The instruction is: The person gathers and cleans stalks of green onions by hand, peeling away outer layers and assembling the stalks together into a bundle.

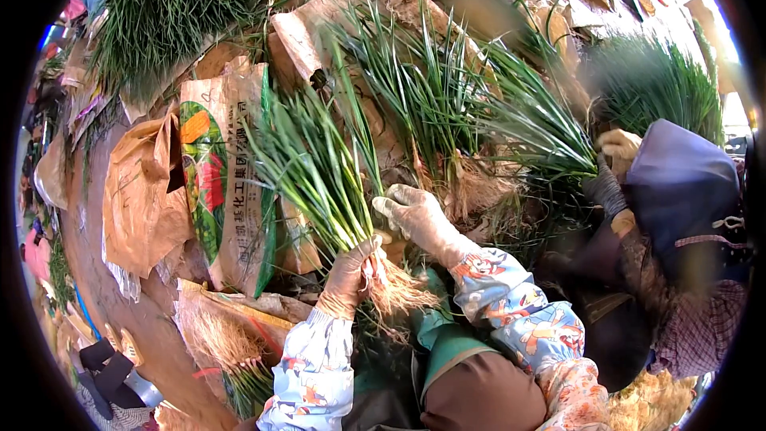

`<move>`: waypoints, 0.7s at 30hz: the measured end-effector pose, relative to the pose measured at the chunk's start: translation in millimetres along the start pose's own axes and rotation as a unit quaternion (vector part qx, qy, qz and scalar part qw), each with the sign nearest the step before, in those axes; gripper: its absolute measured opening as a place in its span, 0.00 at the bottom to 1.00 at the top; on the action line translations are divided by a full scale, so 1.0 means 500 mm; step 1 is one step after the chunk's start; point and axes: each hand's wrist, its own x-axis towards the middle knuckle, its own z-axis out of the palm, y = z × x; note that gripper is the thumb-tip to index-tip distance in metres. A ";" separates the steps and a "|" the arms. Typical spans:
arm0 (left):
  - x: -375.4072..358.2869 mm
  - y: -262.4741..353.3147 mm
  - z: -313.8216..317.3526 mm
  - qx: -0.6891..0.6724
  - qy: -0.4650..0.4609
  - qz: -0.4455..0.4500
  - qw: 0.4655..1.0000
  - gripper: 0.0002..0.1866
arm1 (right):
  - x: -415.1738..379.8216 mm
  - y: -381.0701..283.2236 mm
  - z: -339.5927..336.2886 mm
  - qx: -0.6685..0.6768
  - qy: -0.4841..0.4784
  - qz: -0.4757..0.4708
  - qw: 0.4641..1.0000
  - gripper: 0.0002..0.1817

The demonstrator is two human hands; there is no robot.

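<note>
My left hand, in a pale glove, is closed around the lower stems of a bunch of long green plants, just above their reddish-white roots. The leaves fan out up and to the left, and the stringy roots hang to the right. Right of the stems, my right hand has its thumb and forefinger together at a thin green stem or leaf. More plants with tangled roots lie on the ground just beyond my right hand.
A printed sack and crumpled brown paper lie left. A rooted bundle is at lower left, with a large green pile at upper left. At right, a co-worker's gloved hands hold another bunch.
</note>
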 end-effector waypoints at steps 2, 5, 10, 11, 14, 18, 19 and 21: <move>0.000 -0.012 -0.006 -0.047 0.017 -0.029 0.998 0.15 | 0.007 -0.014 -0.012 0.025 -0.106 0.078 0.991 0.11; -0.016 -0.015 -0.026 -0.149 -0.105 -0.040 0.982 0.14 | 0.048 0.030 -0.013 0.295 -0.298 -0.015 0.908 0.08; -0.033 -0.014 -0.028 -0.235 -0.149 -0.050 0.959 0.11 | 0.051 0.023 0.022 0.407 -0.267 0.044 0.872 0.07; -0.035 -0.012 -0.023 -0.203 -0.105 -0.049 0.972 0.11 | 0.054 0.023 0.020 0.356 -0.254 0.052 0.898 0.07; -0.013 -0.036 -0.057 -0.193 -0.134 -0.031 0.971 0.11 | 0.048 0.014 0.029 0.050 -0.068 -0.032 0.996 0.09; -0.049 0.001 -0.027 -0.156 -0.139 0.111 0.972 0.12 | 0.097 0.087 -0.051 -0.261 0.206 -0.129 0.934 0.08; -0.053 0.019 -0.031 -0.184 -0.187 0.127 0.957 0.13 | 0.093 0.094 -0.082 -0.485 0.123 -0.183 0.847 0.08; -0.070 0.059 0.002 -0.175 -0.210 0.201 0.941 0.16 | 0.092 0.085 -0.103 -0.633 -0.198 -0.129 0.737 0.13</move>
